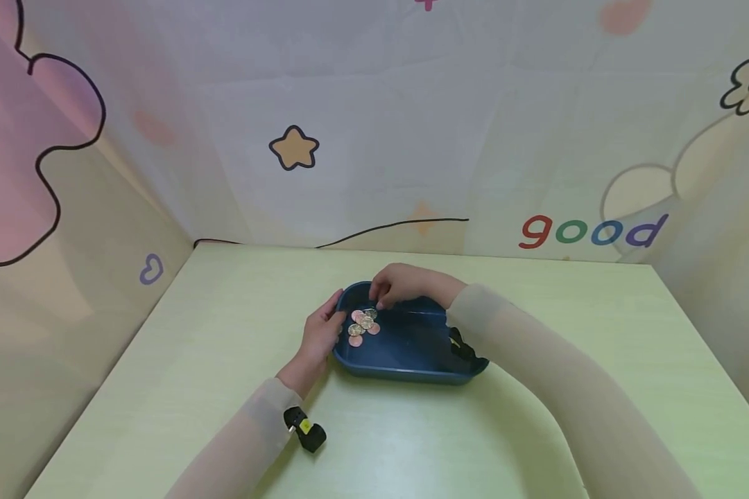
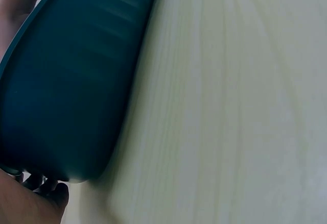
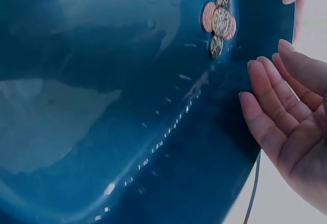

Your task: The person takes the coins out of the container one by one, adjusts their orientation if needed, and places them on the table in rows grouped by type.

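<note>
A dark blue tray (image 1: 406,346) rests on the table, with a small cluster of copper-pink and gold-coloured coins (image 1: 356,330) at its left end. Some coins (image 3: 220,22) overlap one another in the right wrist view. My left hand (image 1: 320,333) grips the tray's left end, thumb over the rim and fingers outside; its fingers (image 2: 48,188) show under the tray's end in the left wrist view. Over the far left of the tray is my right hand (image 1: 402,283), fingertips near the coins. In the right wrist view the fingers (image 3: 271,99) are loosely bent, with nothing between them.
The pale wood-grain table (image 1: 212,360) extends around the tray. Behind it hangs a printed cloth backdrop (image 1: 374,152), with side cloths left and right. A black wrist camera (image 1: 306,430) sits on the left sleeve, and another (image 1: 460,344) shows below the right sleeve.
</note>
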The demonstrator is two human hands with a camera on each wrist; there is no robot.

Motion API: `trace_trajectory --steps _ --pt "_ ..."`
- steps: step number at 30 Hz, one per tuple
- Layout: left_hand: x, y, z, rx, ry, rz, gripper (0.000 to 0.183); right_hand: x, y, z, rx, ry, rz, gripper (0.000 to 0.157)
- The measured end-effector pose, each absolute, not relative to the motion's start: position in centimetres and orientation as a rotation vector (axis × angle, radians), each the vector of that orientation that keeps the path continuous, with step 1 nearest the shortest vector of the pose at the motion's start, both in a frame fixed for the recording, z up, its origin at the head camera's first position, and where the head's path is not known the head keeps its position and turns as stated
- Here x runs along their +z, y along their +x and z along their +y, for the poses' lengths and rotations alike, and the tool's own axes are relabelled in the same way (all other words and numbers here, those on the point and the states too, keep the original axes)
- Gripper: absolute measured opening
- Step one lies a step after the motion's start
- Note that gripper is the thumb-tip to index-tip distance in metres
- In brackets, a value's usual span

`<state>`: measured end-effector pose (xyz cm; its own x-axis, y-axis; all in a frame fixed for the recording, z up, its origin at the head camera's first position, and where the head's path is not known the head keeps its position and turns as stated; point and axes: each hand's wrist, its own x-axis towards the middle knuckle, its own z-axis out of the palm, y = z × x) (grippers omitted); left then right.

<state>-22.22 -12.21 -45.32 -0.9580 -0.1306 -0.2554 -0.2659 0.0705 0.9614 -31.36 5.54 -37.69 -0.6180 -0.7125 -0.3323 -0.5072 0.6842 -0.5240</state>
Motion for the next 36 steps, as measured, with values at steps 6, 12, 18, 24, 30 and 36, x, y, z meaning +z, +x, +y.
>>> trace_trajectory --steps 6,12,18,24,30,36 --pt "-45.2 -22.2 -12.1 2.036 -0.423 2.226 0.053 -38.6 -31.2 4.9 -0.562 -0.896 2.345 0.024" --pt "-45.2 -22.2 -12.0 2.044 -0.410 2.215 0.053 -39.5 -31.1 4.5 -0.572 -0.859 2.335 0.024" --pt "-45.2 -22.2 -12.0 2.032 -0.416 2.221 0.053 -40.2 -30.9 4.3 -0.563 -0.856 2.319 0.024" --pt "-45.4 -22.2 -12.1 2.026 -0.420 2.225 0.053 -41.0 -30.8 4.1 -0.545 -0.833 2.334 0.024" --pt "-45.6 -22.2 -12.1 2.034 -0.407 2.222 0.053 -41.8 -30.5 3.6 -0.562 -0.814 2.348 0.022" --pt "-45.4 -22.0 -12.1 2.053 -0.410 2.219 0.052 -42.2 -30.3 3.3 -0.559 -0.823 2.395 0.012"
